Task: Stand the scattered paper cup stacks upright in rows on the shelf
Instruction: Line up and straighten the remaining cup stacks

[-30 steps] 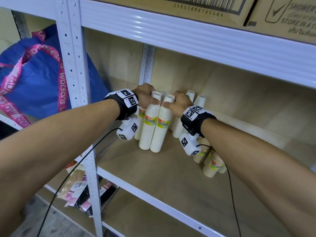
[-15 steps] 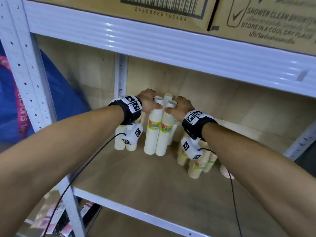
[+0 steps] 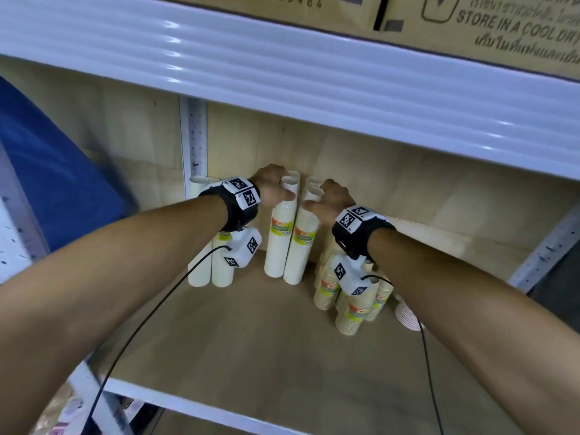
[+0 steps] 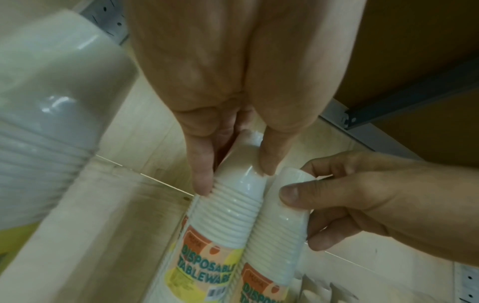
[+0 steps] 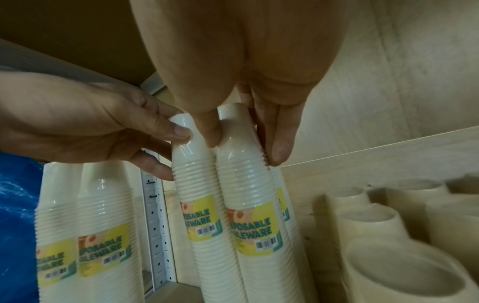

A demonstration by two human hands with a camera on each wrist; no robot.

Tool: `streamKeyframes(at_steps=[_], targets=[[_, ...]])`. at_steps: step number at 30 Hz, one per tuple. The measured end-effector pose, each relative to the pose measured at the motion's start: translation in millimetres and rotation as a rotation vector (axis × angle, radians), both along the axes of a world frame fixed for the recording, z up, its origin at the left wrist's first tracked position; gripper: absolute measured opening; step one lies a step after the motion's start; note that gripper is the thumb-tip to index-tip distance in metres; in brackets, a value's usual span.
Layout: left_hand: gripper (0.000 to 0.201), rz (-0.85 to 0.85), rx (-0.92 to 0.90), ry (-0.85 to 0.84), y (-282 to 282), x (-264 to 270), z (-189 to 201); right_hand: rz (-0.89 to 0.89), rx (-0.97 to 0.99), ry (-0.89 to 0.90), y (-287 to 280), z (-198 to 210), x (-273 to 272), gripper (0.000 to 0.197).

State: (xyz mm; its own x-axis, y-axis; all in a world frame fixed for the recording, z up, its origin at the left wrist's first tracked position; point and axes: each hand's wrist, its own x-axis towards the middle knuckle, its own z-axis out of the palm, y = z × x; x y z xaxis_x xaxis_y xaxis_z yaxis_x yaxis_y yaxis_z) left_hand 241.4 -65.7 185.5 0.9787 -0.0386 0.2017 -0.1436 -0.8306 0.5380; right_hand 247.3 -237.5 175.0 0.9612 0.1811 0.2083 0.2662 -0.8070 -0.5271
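Observation:
Two tall white paper cup stacks with yellow labels stand side by side on the wooden shelf (image 3: pixel 251 340). My left hand (image 3: pixel 282 193) (image 4: pixel 235 176) pinches the top of the left stack (image 3: pixel 279 243) (image 4: pixel 228 207). My right hand (image 3: pixel 317 199) (image 5: pixel 245 147) grips the top of the right stack (image 3: pixel 303 246) (image 5: pixel 246 184). Two more white stacks (image 3: pixel 295 175) stand right behind them against the back wall. Another white pair (image 3: pixel 212 271) stands upright at the left post.
Shorter brown cup stacks (image 3: pixel 348 312) (image 5: pixel 362 225) are clustered at the right under my right wrist, and one small stack (image 3: pixel 405 312) lies on its side. The white upper shelf beam (image 3: pixel 314 76) hangs low overhead. A blue bag (image 3: pixel 56 189) is at the left.
The head view has swung right and closer. Both hands keep hold of the stack tops, and the pair has slid a little deeper toward the back wall.

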Motion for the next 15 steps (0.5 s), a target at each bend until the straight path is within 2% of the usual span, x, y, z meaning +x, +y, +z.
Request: streamKeyframes(at_steps=[7, 11, 15], targets=[[0.05, -0.003, -0.051, 0.036, 0.0, 17.3, -14.0, 0.004, 0.001, -0.02, 2.2, -1.6, 9.7, 0.051], [0.048, 0.001, -0.071, 0.017, -0.2, 20.4, -15.8, 0.006, 0.015, -0.019, 2.1, -2.3, 12.6, 0.048], [0.05, 0.002, -0.097, 0.023, 1.1, 21.2, -16.0, 0.02, -0.013, -0.018, 1.2, -2.2, 14.0, 0.054]])
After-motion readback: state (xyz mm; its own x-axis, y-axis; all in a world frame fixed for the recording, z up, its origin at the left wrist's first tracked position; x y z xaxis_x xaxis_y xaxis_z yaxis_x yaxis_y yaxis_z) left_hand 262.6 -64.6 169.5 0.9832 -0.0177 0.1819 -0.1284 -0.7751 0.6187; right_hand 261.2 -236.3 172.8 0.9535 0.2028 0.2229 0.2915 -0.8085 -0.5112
